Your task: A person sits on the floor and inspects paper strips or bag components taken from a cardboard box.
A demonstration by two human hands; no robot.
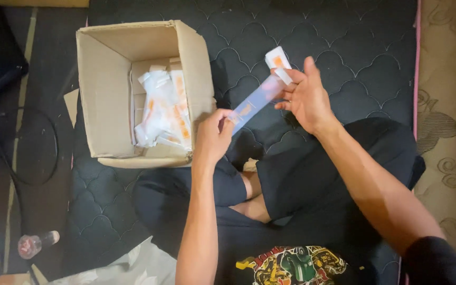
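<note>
Two hands hold one long clear plastic sleeve [254, 103] between them, above the dark quilted mattress [344, 42] and in front of the crossed legs. Left hand [213, 136] is closed on the sleeve's lower end, fingers curled round it. Right hand [304, 95] grips the upper end, thumb up, fingers pinched on the plastic near a small white and orange box [277, 58] that sits at the top of the sleeve, just past the fingertips. Cannot tell if the box is partly inside the sleeve or only pressed against its mouth.

Sleeve's long axis runs diagonally: low end toward the left hand and the body, high end pointing up and to the right, away from the body. An orange patch shows through the plastic near the left hand.

Open cardboard carton [106, 89] stands just left of the left hand, its near corner close to the knuckles but apart. Inside it lies a heap of similar white and orange packets [162, 108]. Small clear bottle [35, 244] lies on the floor at lower left, well apart
</note>
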